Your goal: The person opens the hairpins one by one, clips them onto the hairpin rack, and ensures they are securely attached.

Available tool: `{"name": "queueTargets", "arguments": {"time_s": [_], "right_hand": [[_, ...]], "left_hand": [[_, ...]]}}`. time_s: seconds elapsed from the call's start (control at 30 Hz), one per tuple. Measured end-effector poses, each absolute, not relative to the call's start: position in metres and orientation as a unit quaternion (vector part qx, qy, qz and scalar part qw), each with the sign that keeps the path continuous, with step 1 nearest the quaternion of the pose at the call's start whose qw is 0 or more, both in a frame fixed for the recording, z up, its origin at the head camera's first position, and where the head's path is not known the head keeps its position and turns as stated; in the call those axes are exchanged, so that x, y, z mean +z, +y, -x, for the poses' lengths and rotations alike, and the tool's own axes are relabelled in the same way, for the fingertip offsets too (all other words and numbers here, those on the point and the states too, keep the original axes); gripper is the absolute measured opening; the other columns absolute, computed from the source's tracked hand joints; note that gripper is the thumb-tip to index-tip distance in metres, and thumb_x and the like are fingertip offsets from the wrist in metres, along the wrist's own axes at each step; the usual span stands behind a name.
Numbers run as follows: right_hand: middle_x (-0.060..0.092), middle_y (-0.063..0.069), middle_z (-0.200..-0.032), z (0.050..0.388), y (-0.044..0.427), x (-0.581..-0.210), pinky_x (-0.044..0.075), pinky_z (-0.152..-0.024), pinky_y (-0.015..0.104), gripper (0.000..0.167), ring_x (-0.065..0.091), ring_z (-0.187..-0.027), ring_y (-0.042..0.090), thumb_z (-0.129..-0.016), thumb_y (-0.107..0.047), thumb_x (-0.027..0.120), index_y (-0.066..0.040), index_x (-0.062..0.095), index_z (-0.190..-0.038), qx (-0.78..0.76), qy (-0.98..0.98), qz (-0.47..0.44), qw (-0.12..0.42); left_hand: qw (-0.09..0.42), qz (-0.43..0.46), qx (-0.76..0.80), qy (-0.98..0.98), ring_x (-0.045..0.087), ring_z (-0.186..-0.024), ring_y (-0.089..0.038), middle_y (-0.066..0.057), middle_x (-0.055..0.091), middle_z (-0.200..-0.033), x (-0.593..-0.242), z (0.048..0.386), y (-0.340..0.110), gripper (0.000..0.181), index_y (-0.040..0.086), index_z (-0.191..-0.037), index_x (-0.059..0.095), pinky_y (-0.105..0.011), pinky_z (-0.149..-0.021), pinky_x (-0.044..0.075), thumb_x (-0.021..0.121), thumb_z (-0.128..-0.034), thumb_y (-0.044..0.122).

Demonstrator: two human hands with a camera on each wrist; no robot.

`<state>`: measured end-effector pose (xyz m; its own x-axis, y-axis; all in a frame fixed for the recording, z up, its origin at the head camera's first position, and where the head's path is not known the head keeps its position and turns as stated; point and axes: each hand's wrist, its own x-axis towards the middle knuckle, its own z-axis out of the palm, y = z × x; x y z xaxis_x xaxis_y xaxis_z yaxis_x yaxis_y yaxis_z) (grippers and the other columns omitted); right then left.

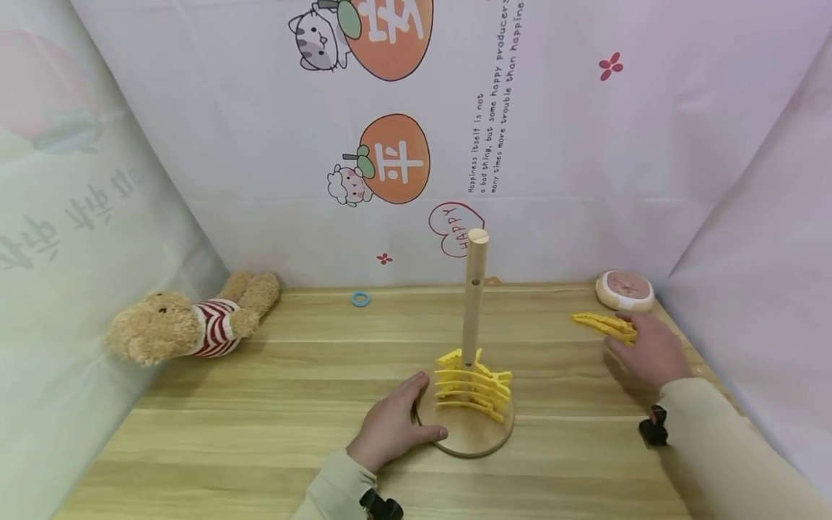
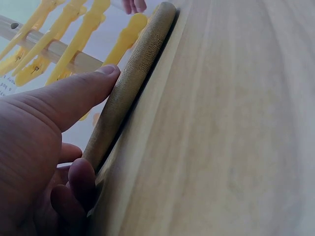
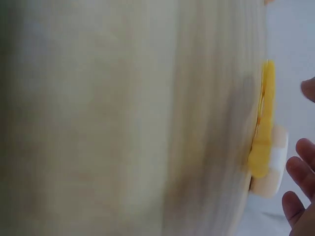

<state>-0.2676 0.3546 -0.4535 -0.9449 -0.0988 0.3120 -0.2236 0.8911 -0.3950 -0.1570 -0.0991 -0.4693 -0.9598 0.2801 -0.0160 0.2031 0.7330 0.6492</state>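
Observation:
A round wooden stand (image 1: 469,440) with an upright pole stands on the table, with several yellow plastic clips (image 1: 473,390) stacked around the lower pole. My left hand (image 1: 393,426) holds the left edge of its base. In the left wrist view the thumb (image 2: 93,83) lies against the base rim (image 2: 133,78), and the other fingers bend near its lower edge. At the right, another long yellow clip (image 3: 266,118) lies on the table. My right hand (image 1: 655,350) reaches beside it with fingers apart; the right wrist view shows a gap between the fingers (image 3: 302,172) and that clip.
A pink-and-white round object (image 1: 625,290) sits at the back right corner, just behind the loose clip. A small blue ring (image 1: 360,298) lies near the back edge. On the left rests a teddy bear (image 1: 195,321) in a striped top. Printed cloth walls enclose the table.

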Motion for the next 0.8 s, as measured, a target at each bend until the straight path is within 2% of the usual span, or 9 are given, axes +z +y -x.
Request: {"name": "queueTargets", "arguments": {"time_s": [0.17, 0.4, 0.57, 0.8], "right_hand": [[0.052, 0.036, -0.125, 0.277, 0.368, -0.456, 0.041, -0.082, 0.07, 0.053, 0.05, -0.107, 0.058, -0.089, -0.028, 0.069, 0.006, 0.059, -0.127, 0.196, -0.973, -0.063, 0.108], [0.064, 0.029, -0.115, 0.279, 0.378, -0.462, 0.042, -0.067, 0.055, 0.04, 0.059, -0.098, 0.049, -0.088, -0.029, 0.07, -0.001, 0.068, -0.117, 0.198, -0.976, -0.045, 0.08], [0.068, 0.026, -0.107, 0.276, 0.38, -0.463, 0.041, -0.066, 0.052, 0.036, 0.062, -0.091, 0.045, -0.088, -0.025, 0.072, 0.0, 0.07, -0.115, 0.204, -0.975, -0.042, 0.073], [0.069, 0.024, -0.105, 0.265, 0.372, -0.46, 0.045, -0.071, 0.054, 0.039, 0.063, -0.09, 0.039, -0.09, -0.026, 0.072, 0.002, 0.069, -0.116, 0.204, -0.977, -0.049, 0.046]], "left_hand": [[0.057, -0.129, 0.346, 0.928, 0.043, -0.14, -0.033, -0.005, 0.038, -0.159, -0.468, 0.156, -0.099, 0.095, 0.011, -0.153, 0.043, -0.058, -0.109, 0.04, 0.08, -0.0785, 0.058], [0.057, -0.126, 0.338, 0.931, 0.043, -0.141, -0.033, -0.005, 0.037, -0.16, -0.468, 0.156, -0.099, 0.096, 0.011, -0.153, 0.042, -0.057, -0.109, 0.039, 0.079, -0.0786, 0.059], [0.056, -0.127, 0.338, 0.931, 0.043, -0.141, -0.033, -0.005, 0.037, -0.16, -0.467, 0.156, -0.098, 0.096, 0.011, -0.153, 0.042, -0.058, -0.109, 0.039, 0.079, -0.0788, 0.059], [0.059, -0.127, 0.342, 0.929, 0.043, -0.14, -0.034, -0.005, 0.037, -0.16, -0.467, 0.156, -0.099, 0.095, 0.011, -0.153, 0.042, -0.058, -0.109, 0.039, 0.08, -0.0789, 0.056]]}}
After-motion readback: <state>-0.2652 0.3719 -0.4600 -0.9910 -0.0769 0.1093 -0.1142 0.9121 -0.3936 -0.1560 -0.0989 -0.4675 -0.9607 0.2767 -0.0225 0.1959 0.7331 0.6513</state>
